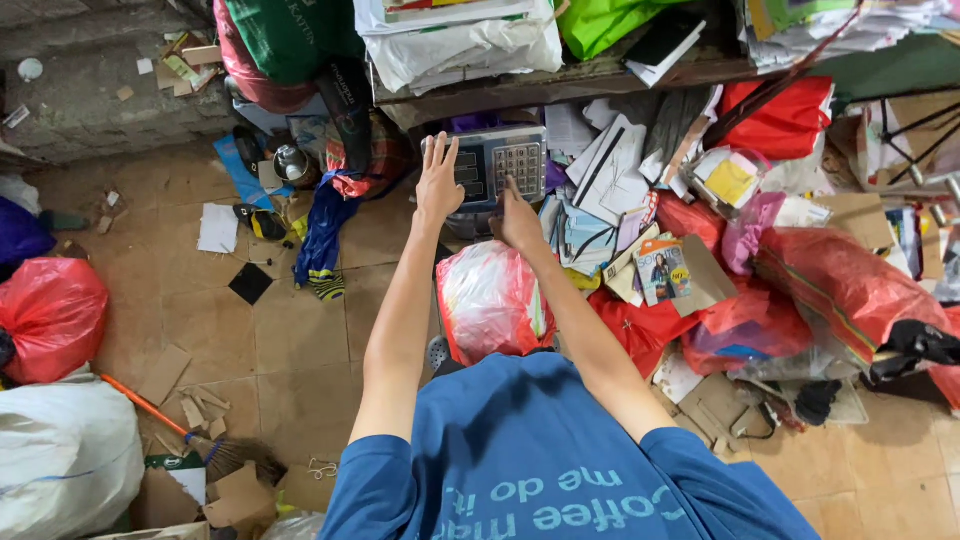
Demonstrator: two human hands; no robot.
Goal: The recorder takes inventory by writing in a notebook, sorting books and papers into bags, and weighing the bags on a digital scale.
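1 view only: the head camera sits above the person's blue-shirted shoulders, looks steeply down and forward along both outstretched arms, close to the body, taking in the tiled floor (300, 340) and cluttered shelf (560, 80) ahead

A grey weighing scale's display panel with keypad (495, 163) stands behind a red-and-clear plastic bag (490, 300).
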